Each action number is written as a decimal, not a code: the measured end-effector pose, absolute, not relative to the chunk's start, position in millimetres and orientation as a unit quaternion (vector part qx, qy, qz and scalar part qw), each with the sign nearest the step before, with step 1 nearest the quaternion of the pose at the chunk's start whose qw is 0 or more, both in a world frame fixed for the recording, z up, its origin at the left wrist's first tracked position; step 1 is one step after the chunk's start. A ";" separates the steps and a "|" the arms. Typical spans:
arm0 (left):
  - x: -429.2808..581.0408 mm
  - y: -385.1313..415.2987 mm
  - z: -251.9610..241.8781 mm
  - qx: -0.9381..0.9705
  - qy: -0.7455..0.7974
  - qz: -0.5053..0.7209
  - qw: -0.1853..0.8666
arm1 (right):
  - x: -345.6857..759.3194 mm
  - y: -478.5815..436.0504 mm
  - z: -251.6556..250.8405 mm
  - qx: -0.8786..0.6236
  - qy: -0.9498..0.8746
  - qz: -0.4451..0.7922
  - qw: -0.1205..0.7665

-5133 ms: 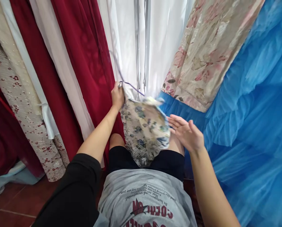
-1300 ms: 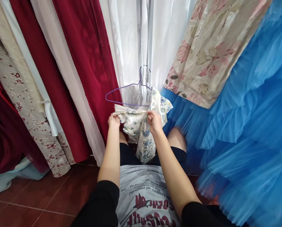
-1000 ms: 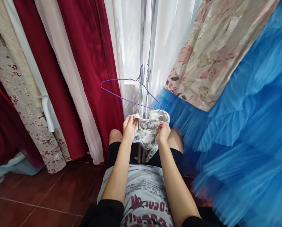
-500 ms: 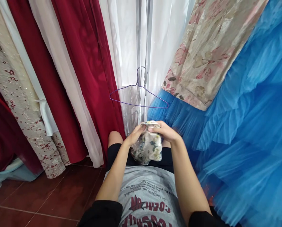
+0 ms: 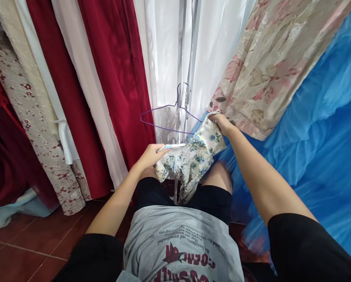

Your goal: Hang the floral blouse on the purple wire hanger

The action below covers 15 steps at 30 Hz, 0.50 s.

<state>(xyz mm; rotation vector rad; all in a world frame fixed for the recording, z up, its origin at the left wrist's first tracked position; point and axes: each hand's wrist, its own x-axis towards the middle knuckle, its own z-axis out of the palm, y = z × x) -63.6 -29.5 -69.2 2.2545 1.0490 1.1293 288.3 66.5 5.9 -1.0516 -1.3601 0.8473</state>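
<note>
A small cream garment with a blue floral print is stretched between both my hands in front of my lap. My left hand is closed on its lower left edge. My right hand is closed on its upper right corner, raised toward the flowered dress. Just behind the garment, a bare purple wire hanger hangs from a metal rail post, apart from both hands.
Hanging clothes surround me: dark red gowns, a white sheer dress, a beige dress with pink flowers, and a big blue tulle skirt at right. Patterned cream fabric hangs at left over a red tiled floor.
The garment came off the purple hanger and was bunched between both hands. Now my right hand has pulled one corner up and to the right, spreading it out. The hanger stays hanging bare.
</note>
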 end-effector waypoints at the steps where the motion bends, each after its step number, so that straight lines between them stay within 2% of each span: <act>1: -72.7 -25.7 -58.0 0.809 0.385 0.407 0.178 | 280.1 69.7 7.7 -0.437 -0.589 0.386 0.560; 6: -138.4 8.3 -27.9 0.840 0.440 0.317 0.030 | 264.2 65.5 17.0 -0.379 -0.619 0.474 0.498; 8: -162.4 27.4 -25.7 0.840 0.469 0.268 0.056 | 268.4 59.6 22.3 -0.378 -0.620 0.481 0.492; 10: -176.8 47.9 -22.9 0.824 0.492 0.251 0.127 | 273.6 54.4 29.2 -0.389 -0.618 0.486 0.481; 12: -179.7 68.4 -14.4 0.799 0.508 0.273 0.171 | 277.2 50.6 37.4 -0.399 -0.617 0.491 0.468; 15: -166.7 95.4 12.2 0.766 0.522 0.345 0.149 | 278.5 47.2 48.8 -0.404 -0.617 0.494 0.461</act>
